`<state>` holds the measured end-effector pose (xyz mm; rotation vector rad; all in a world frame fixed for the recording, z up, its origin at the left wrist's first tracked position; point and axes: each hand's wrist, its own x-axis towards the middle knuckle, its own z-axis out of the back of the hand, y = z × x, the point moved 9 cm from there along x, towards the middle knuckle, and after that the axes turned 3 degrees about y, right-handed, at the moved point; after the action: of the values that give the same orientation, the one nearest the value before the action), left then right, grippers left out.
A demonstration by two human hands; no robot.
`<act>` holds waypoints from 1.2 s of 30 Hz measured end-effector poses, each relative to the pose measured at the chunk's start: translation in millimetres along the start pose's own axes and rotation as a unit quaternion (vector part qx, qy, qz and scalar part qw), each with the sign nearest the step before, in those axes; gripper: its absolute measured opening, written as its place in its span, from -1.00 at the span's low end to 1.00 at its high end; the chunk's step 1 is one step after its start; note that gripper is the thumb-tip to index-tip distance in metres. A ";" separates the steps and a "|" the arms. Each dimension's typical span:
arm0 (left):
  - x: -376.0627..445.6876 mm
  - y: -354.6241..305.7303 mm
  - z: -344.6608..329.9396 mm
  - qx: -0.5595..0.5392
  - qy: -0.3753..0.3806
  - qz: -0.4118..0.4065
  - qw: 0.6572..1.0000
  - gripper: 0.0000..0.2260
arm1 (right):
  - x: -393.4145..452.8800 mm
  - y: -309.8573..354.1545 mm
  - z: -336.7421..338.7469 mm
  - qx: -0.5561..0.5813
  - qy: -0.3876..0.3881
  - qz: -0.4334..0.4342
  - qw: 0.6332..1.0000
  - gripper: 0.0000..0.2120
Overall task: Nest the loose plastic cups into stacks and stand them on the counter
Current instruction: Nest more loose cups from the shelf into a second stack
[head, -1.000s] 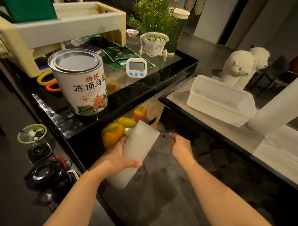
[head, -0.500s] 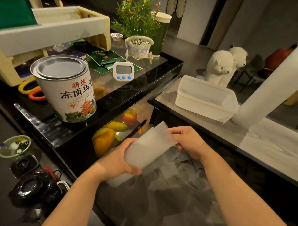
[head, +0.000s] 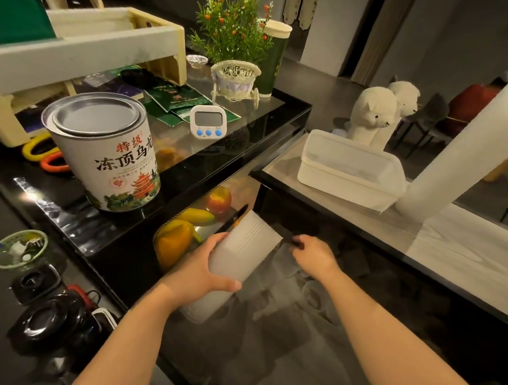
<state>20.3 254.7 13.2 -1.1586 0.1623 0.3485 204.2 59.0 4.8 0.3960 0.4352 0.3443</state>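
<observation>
My left hand (head: 198, 273) grips the stack of nested cups (head: 238, 255), fingers wrapped round its middle, the stack tilted with its open rims pointing toward one o'clock, low in front of the dark bench (head: 122, 244). At three o'clock of the stack my right hand (head: 314, 257) reaches down among loose clear cups (head: 310, 285) in the shadow below; whether its grip has closed on one I cannot tell. I judge the job partway done: one tall white stack (head: 464, 149) stands on the pale bench (head: 462, 251) at two o'clock beside a lidded tub (head: 349, 170), while this stack is not yet set down. The loose cups are dim and see-through, so I can't count them.
</observation>
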 end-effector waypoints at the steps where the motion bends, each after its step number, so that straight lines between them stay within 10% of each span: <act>1: 0.1 3.0 1.5 0.003 0.000 0.009 1.000 -0.14 | 4.0 -9.8 -17.6 -0.037 0.030 -0.021 0.999 -0.59; 12: 8.1 6.6 3.4 0.016 0.013 0.030 0.999 -0.12 | 10.6 -26.9 -37.9 -0.094 0.003 -0.036 0.995 -0.69; 22: 20.5 -3.2 -7.3 0.032 0.033 0.014 0.999 -0.15 | -39.3 15.5 57.3 0.382 -0.108 0.051 0.917 -0.55; 28: 23.4 -11.9 -15.1 0.027 0.045 -0.019 0.998 -0.15 | -54.9 34.8 65.5 0.418 -0.107 0.079 0.899 -0.38; 36: 18.4 -19.8 -17.1 0.033 0.044 -0.035 0.998 -0.20 | -53.0 49.9 62.4 0.353 -0.091 0.120 0.923 -0.77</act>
<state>45.4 235.4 17.9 -1.1130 0.2094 0.2291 176.5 62.7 96.5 1.1863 0.3159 0.3773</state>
